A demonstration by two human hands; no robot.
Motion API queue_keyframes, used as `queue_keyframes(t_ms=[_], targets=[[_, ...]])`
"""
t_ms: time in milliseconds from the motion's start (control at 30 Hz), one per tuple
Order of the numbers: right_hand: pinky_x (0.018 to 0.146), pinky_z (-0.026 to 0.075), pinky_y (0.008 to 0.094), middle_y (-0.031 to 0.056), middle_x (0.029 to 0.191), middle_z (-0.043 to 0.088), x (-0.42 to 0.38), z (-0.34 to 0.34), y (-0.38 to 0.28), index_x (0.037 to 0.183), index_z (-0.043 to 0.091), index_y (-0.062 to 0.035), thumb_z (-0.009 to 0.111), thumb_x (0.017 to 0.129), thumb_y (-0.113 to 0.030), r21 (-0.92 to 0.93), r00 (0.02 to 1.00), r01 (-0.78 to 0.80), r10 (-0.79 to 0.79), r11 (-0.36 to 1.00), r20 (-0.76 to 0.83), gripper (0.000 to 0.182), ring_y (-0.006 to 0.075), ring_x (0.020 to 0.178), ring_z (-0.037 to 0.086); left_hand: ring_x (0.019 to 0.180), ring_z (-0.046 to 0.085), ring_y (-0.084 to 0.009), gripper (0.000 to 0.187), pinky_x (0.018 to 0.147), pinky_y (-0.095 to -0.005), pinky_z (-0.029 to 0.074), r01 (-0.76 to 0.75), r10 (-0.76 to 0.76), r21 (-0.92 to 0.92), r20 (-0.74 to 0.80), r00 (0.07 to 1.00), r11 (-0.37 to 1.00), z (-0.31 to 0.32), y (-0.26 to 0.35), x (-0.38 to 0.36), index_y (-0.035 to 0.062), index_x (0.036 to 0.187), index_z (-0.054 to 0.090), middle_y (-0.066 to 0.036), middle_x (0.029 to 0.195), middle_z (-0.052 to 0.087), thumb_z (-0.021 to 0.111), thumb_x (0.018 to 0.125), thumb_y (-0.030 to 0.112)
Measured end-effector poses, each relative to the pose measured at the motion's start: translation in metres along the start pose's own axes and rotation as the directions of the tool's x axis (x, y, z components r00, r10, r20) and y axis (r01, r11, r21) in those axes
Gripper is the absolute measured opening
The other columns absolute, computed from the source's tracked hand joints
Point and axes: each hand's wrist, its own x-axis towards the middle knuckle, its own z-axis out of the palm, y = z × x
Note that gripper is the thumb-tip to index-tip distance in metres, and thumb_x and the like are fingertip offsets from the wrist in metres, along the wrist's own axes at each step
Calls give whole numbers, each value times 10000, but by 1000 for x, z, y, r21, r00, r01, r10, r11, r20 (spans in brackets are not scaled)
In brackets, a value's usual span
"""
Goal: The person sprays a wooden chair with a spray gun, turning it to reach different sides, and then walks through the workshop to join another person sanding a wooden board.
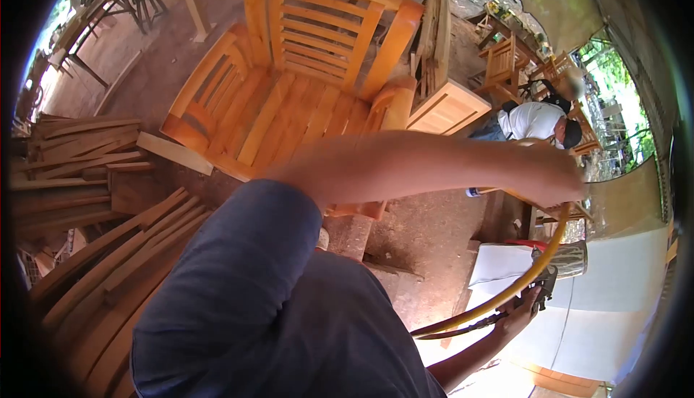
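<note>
My left arm stretches across the view from the blue sleeve, and my left hand (pixel 557 180) is closed around a yellow hose (pixel 531 275). The hose curves down from that hand toward the front of my body. Lower down, my right hand (pixel 522 313) grips a dark metal spray gun (pixel 543 287); a thin dark line runs back from it beside the hose. Close behind the gun is a ribbed grey container (pixel 571 259) with something red by it. A glossy orange-brown wooden armchair (pixel 296 109) with a slatted back stands beyond my left arm, its front partly hidden.
Curved wooden pieces (pixel 123 275) are piled at left, below stacked boards (pixel 79 152). A panelled wooden piece (pixel 450 109) leans behind the chair. A person in a white shirt (pixel 531 120) bends near wooden chairs (pixel 502 62). A pale sheet (pixel 607 304) covers the right side.
</note>
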Motion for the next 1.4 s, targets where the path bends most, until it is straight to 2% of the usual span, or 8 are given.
queue_keyframes(t_ms=[100, 200, 267, 433, 733, 967, 1233, 1400], targets=[[344, 287, 216, 80, 825, 646, 0, 26, 10, 1115, 619, -52, 527, 989, -395, 72, 989, 55, -45, 996, -144, 377, 67, 438, 454, 883, 659, -237, 175, 701, -402, 558, -199, 236, 207, -168, 957, 958, -17, -2, 27, 101, 895, 680, -66, 936, 648, 653, 866, 271], [399, 319, 178, 49, 871, 638, -13, 60, -8, 1239, 564, -77, 477, 1017, -365, 109, 985, -33, 51, 993, -167, 374, 36, 499, 448, 835, 671, -257, 325, 669, -419, 549, -40, 274, 571, -330, 904, 820, -51, 10, 17, 96, 898, 677, -49, 893, 650, 632, 866, 416], [362, 261, 191, 88, 917, 662, 0, 52, 9, 1217, 563, -46, 484, 1011, -398, 201, 990, -86, 106, 976, -92, 416, 33, 420, 360, 825, 685, -258, 461, 640, -429, 536, 212, -32, 636, -282, 959, 742, -74, 10, 17, 69, 860, 680, -58, 868, 664, 619, 851, 526], [328, 238, 204, 82, 903, 663, -7, 84, -11, 1103, 583, -30, 485, 1010, -391, 318, 989, 140, -119, 938, -85, 386, 40, 369, 289, 742, 692, -294, 504, 601, -421, 520, 174, -150, 355, -95, 984, 919, -82, -50, 21, 25, 779, 672, -158, 728, 668, 633, 864, 520], [332, 243, 230, 62, 765, 628, -14, 90, -11, 948, 602, 4, 491, 1009, -368, 184, 979, 187, -198, 965, 43, 393, 54, 370, 314, 615, 667, -291, 331, 581, -413, 512, 99, -170, -220, -335, 927, 971, -42, 13, -45, 32, 832, 627, -138, 647, 640, 633, 911, 353], [337, 234, 229, 45, 671, 569, -14, 84, -5, 935, 588, 7, 471, 1008, -423, 159, 963, 208, -231, 965, 138, 451, 49, 357, 302, 557, 605, -269, 233, 519, -412, 472, -102, 76, -18, -536, 840, 995, -3, 38, -76, 36, 819, 591, -84, 613, 578, 678, 854, 249], [329, 212, 212, 83, 843, 622, -20, 77, -5, 1022, 558, 40, 489, 992, -453, 140, 948, 264, -283, 954, 144, 499, 47, 364, 341, 587, 610, -295, 178, 565, -398, 490, -1, -65, -124, -525, 849, 992, 11, 13, -124, 62, 921, 595, -100, 657, 591, 663, 867, 217], [340, 198, 206, 33, 661, 550, -48, 81, -29, 940, 603, 8, 488, 998, -415, 74, 954, 272, -279, 959, 107, 442, 35, 364, 328, 570, 590, -312, 165, 559, -410, 469, 81, -214, -479, -230, 950, 874, 33, 31, -163, 29, 796, 593, -112, 674, 597, 623, 890, 162]])
